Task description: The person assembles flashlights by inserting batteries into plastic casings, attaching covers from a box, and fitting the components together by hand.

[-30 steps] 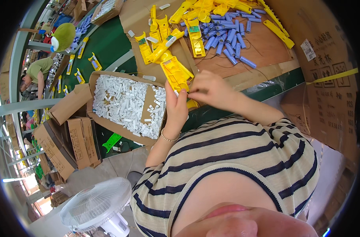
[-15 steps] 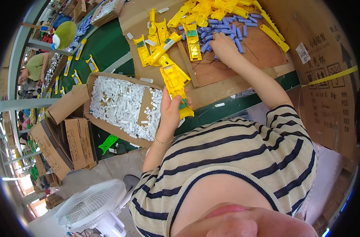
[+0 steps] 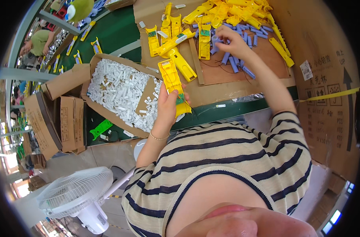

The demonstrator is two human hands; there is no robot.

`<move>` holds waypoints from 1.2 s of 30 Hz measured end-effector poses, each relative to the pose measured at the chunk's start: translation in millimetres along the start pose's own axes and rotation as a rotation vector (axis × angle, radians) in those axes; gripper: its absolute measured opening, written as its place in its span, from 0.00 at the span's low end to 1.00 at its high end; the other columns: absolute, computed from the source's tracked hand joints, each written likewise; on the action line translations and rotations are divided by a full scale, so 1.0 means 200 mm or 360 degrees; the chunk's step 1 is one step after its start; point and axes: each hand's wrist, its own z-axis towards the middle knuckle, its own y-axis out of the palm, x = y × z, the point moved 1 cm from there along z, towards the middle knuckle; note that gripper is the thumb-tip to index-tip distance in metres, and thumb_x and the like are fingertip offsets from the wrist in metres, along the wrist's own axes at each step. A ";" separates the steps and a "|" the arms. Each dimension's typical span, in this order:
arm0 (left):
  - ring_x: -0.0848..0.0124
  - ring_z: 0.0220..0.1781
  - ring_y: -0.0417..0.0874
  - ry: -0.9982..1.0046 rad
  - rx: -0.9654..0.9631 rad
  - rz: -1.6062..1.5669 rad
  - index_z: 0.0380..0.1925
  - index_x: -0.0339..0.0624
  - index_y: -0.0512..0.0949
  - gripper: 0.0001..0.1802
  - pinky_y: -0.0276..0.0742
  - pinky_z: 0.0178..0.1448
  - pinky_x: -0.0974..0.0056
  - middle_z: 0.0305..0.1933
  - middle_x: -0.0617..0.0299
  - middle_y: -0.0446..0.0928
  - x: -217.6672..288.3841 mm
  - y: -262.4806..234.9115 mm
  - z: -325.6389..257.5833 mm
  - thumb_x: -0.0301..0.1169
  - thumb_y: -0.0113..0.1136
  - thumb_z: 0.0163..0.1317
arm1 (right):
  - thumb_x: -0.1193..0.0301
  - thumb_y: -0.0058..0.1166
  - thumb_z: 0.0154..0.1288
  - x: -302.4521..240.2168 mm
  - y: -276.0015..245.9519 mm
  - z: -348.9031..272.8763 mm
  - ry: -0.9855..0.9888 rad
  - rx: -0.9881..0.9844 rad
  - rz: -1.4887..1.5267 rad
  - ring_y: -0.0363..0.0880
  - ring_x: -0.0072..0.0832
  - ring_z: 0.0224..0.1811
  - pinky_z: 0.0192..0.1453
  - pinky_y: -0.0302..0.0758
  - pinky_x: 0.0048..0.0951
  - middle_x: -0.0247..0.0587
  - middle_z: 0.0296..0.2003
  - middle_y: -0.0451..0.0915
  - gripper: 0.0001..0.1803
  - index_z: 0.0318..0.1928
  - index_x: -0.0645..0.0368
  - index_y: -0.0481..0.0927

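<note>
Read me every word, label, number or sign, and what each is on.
I won't copy wording; here's where print stands.
Large brown cardboard box, right: dark characters, symbols, an upward arrow; larger print clear, smaller lines blurred.
White rectangular paper sticker on that box: too small to read.
Brown cardboard cartons, left: too blurred.
Small white strip on the green table: too small.
White plastic fan: label too blurred.

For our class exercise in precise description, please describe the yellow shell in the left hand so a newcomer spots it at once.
Find the open carton of small white pieces. Just to its right, the left hand holds an open yellow plastic shell. Unlike the yellow shells lying on the cardboard, this one is in a hand.
</note>
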 end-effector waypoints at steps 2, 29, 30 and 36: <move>0.66 0.32 0.77 -0.0012 0.0033 0.0073 0.54 0.42 0.60 0.18 0.77 0.34 0.61 0.45 0.54 0.70 0.00 -0.01 0.00 0.25 0.38 0.63 | 0.71 0.50 0.60 -0.10 0.05 0.01 0.0713 0.0624 0.1594 0.74 0.26 0.32 0.38 0.71 0.26 0.40 0.36 0.77 0.09 0.39 0.61 0.77; 0.67 0.50 0.74 0.0528 0.0041 0.1324 0.63 0.34 0.50 0.31 0.71 0.53 0.66 0.51 0.51 0.69 0.00 -0.06 -0.02 0.20 0.47 0.59 | 0.76 0.60 0.55 -0.83 0.37 0.08 0.1192 0.0164 0.1574 0.79 0.21 0.25 0.29 0.77 0.19 0.41 0.26 0.80 0.11 0.38 0.70 0.77; 0.67 0.50 0.74 0.0528 0.0040 0.1323 0.63 0.34 0.50 0.31 0.71 0.53 0.66 0.51 0.51 0.69 0.00 -0.05 -0.03 0.20 0.47 0.59 | 0.76 0.60 0.55 -0.84 0.37 0.08 0.1193 0.0165 0.1573 0.79 0.21 0.25 0.29 0.77 0.19 0.41 0.26 0.80 0.11 0.38 0.70 0.77; 0.48 0.51 0.74 0.0609 0.0115 0.1359 0.58 0.32 0.54 0.28 0.70 0.53 0.57 0.49 0.40 0.68 0.03 0.02 -0.04 0.22 0.49 0.58 | 0.75 0.61 0.54 -0.88 0.38 0.10 0.1132 0.0307 0.1352 0.79 0.20 0.23 0.27 0.76 0.19 0.43 0.25 0.80 0.11 0.33 0.72 0.78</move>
